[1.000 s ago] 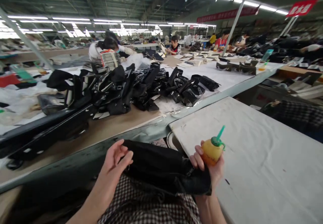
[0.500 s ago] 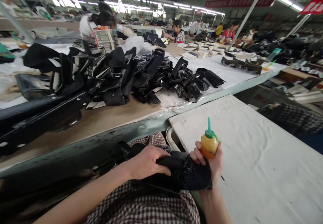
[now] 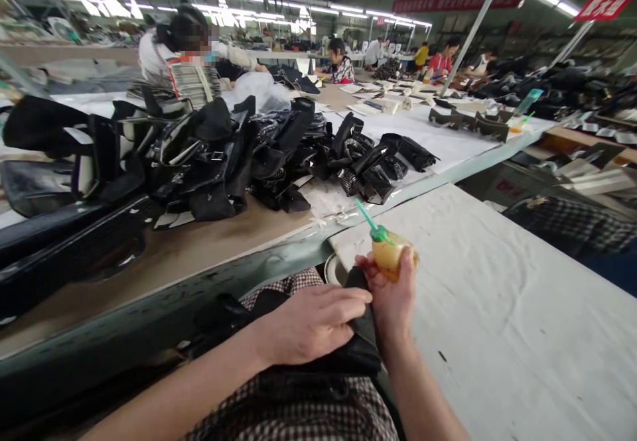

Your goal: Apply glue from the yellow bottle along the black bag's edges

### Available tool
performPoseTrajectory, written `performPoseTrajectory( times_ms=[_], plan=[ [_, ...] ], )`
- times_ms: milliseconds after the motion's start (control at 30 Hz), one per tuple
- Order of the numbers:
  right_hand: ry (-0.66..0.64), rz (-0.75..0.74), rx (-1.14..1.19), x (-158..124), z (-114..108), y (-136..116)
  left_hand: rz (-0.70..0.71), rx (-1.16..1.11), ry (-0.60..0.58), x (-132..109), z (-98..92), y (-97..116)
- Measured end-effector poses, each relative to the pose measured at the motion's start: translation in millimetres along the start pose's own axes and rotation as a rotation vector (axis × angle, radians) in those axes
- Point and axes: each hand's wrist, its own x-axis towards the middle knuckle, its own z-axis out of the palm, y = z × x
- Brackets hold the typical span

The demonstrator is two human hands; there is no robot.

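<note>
Fingers (image 3: 348, 302) press black leather (image 3: 365, 325) beside glue bottle (image 3: 391, 255), black pile (image 3: 223, 156) beyond.

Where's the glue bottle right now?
In the head view, lower centre-right: the yellow glue bottle with its green nozzle is held in the right hand, over the near edge of the white table, beside the black piece under the left hand.

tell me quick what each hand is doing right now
Left hand: open, fingers laid flat on the black leather piece.
Right hand: closed around the yellow glue bottle.
</note>
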Motion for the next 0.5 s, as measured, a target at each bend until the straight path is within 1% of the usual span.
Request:
performPoseTrajectory(
  times_ms=[67, 133, 167, 233, 300, 367, 433, 500],
  plan=[
    [0.055, -0.044, 0.097, 3, 3, -10, -0.136, -0.061, -0.007, 3, -22.7, -1],
    [0.056, -0.112, 0.092, 6, 2, -25, -0.238, -0.086, -0.001, 7, -49.8, -2],
    [0.033, -0.140, 0.058, 6, -2, -33, -0.257, -0.090, -0.001, 9, -63.5, -2],
    [-0.031, -0.159, -0.022, 6, -16, -48, -0.249, -0.093, -0.033, 11, -86.8, -6],
    [-0.065, -0.128, -0.086, 4, -39, -57, -0.251, -0.112, -0.095, 9, -98.9, -16],
    [-0.034, -0.060, -0.143, 0, -68, -58, -0.306, -0.171, -0.147, 1, -96.3, -31],
    [-0.005, 0.021, -0.213, -5, -99, -54, -0.377, -0.242, -0.189, -10, -81.6, -49],
    [-0.017, 0.091, -0.309, -11, -125, -48, -0.411, -0.297, -0.221, -20, -62.8, -65]
  ],
)
